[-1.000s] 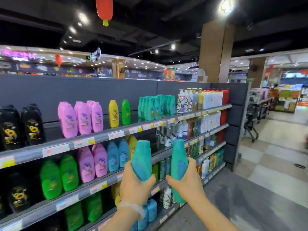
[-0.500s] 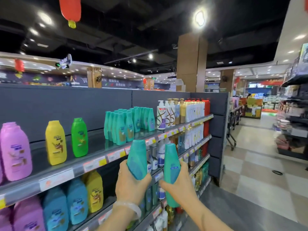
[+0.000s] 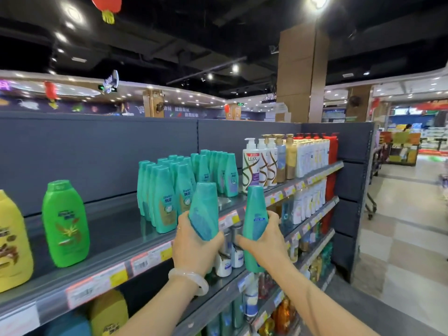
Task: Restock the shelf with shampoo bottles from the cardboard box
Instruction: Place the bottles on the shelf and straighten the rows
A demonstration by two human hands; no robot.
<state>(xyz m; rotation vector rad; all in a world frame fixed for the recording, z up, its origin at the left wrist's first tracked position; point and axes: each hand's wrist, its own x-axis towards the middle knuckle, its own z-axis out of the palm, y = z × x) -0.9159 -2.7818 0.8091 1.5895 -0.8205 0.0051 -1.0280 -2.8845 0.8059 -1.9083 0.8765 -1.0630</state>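
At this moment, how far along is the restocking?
Done: a block of teal bottles already stands on the top shelf. In hand: the left hand and right hand each grip a teal bottle, neither shelved. Left: placing both; the box is out of view.

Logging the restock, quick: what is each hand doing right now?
Left hand: grips a teal shampoo bottle.
Right hand: grips a second teal shampoo bottle.

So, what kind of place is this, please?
Most likely a supermarket aisle. Long shelves hold rows of teal bottles and pump bottles, with price tags along the shelf edges and more stocked racks beyond.
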